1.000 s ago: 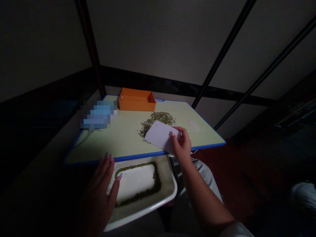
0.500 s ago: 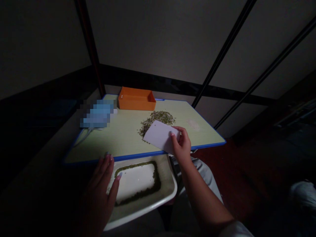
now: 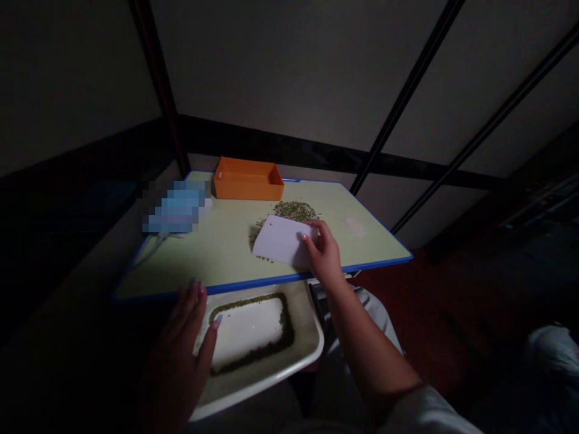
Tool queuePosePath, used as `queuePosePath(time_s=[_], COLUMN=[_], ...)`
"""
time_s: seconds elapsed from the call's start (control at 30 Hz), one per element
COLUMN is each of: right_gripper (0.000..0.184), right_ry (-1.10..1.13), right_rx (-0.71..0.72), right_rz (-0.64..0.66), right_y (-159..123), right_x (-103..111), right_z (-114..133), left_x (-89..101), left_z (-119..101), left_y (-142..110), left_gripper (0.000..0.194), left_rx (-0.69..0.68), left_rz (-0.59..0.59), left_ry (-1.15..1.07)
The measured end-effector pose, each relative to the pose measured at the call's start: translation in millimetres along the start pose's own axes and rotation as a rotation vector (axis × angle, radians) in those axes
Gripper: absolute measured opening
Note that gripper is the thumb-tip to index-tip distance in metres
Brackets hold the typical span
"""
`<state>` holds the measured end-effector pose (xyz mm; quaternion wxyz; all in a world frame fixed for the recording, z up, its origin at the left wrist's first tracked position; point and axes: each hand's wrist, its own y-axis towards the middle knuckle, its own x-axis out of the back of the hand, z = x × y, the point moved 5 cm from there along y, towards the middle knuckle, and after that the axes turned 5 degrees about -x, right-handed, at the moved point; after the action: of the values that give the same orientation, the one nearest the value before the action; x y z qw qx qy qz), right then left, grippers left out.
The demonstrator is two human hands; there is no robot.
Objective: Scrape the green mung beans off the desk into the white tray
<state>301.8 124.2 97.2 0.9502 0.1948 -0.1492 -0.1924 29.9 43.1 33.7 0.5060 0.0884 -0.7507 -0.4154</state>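
Observation:
My right hand grips the right end of a flat white scraper, thumb on top and fingers behind. The scraper is held tilted over the table, hiding part of a spread of small green and brown grains. At the left, my left hand lies with its fingers stretched out, over the left end of a white basin. A band of green grains runs along the edges of the basin's floor. The basin sits below the table's near edge.
The pale table has a blue rim. At its back stands an orange open box. A blurred-out blue thing with a white cord lies at the left. A pale patch shows at the right. Dark panelled walls rise behind.
My right hand has moved the scraper slightly to the left and away from the near edge, covering more of the grains' left side. My left hand has stayed about where it was.

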Motion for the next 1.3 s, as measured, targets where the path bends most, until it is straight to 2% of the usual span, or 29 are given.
queuePosePath(time_s=[0.3, 0.47, 0.8, 1.3], right_gripper=[0.02, 0.021, 0.021, 0.021], right_ry=[0.034, 0.077, 0.088, 0.15], right_rx=[-0.041, -0.018, 0.014, 0.009], right_rz=[0.077, 0.114, 0.208, 0.249], right_y=[5.6, 5.3, 4.3, 5.3], right_x=[-5.6, -8.4, -12.1, -13.2], right_z=[-2.0, -5.9, -5.0, -5.4], left_x=[-1.3, -3.7, -3.8, -2.3], left_z=[1.0, 2.2, 3.1, 1.7], left_y=[-0.8, -3.0, -2.6, -2.0], left_gripper=[0.065, 0.064, 0.065, 0.066], left_rx=[0.016, 0.064, 0.056, 0.067], left_rz=[0.006, 0.028, 0.037, 0.045], left_ry=[-0.02, -0.048, -0.041, -0.075])
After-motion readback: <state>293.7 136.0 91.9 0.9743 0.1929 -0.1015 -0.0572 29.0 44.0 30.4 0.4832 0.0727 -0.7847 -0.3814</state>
